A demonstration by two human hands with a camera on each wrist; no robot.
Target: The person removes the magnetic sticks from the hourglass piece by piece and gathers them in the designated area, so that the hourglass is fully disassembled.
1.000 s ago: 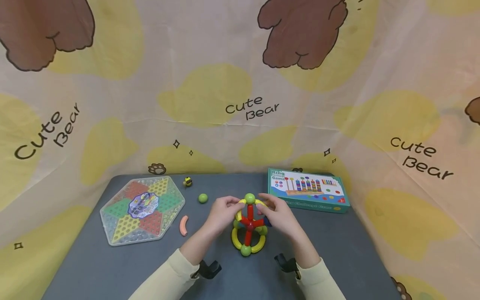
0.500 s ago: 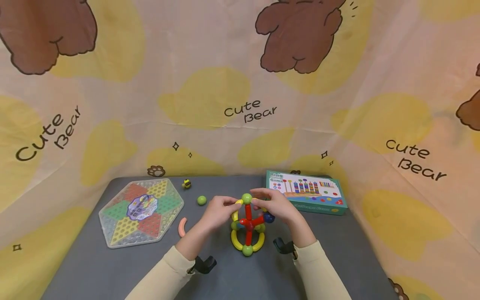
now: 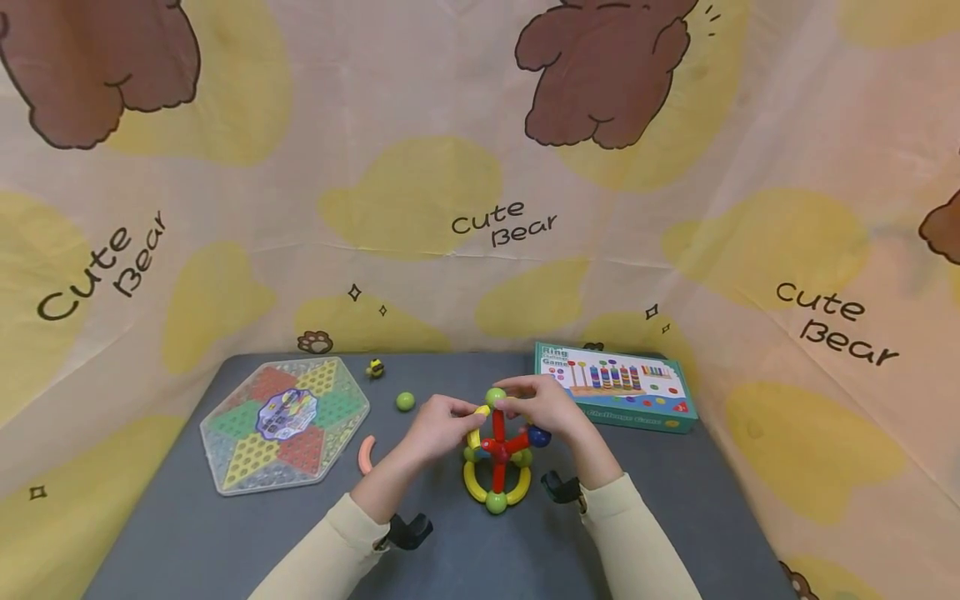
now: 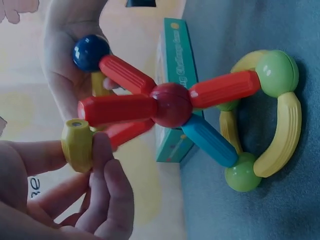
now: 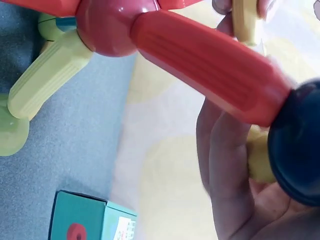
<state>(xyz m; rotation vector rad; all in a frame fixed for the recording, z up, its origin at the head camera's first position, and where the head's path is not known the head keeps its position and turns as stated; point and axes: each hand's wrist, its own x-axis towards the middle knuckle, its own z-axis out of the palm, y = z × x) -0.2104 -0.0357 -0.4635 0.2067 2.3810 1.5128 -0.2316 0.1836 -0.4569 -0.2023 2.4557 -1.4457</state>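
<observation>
A magnetic stick-and-ball construction stands on the table, with a red centre ball [image 4: 171,105], red sticks [image 5: 210,65] and a base ring of yellow curved sticks [image 4: 284,135] and green balls. My left hand [image 3: 441,427] pinches a yellow curved stick [image 4: 77,147] by the upper left side; its upper end shows bare. My right hand [image 3: 549,407] grips the green top ball [image 3: 496,397] between thumb and finger. Another yellow stick [image 5: 259,157] shows by the right palm, behind the dark blue ball [image 4: 91,53]. The top ball is hidden in both wrist views.
To the left lie a hexagonal game board [image 3: 341,454], a pink curved stick [image 3: 365,454], a loose green ball [image 3: 405,402] and a small bee figure [image 3: 376,368]. A green game box [image 3: 637,419] lies at the back right.
My right hand has shifted left onto the top ball, uncovering the dark blue ball. The yellow stick in my left hand has dropped slightly from the top ball.
</observation>
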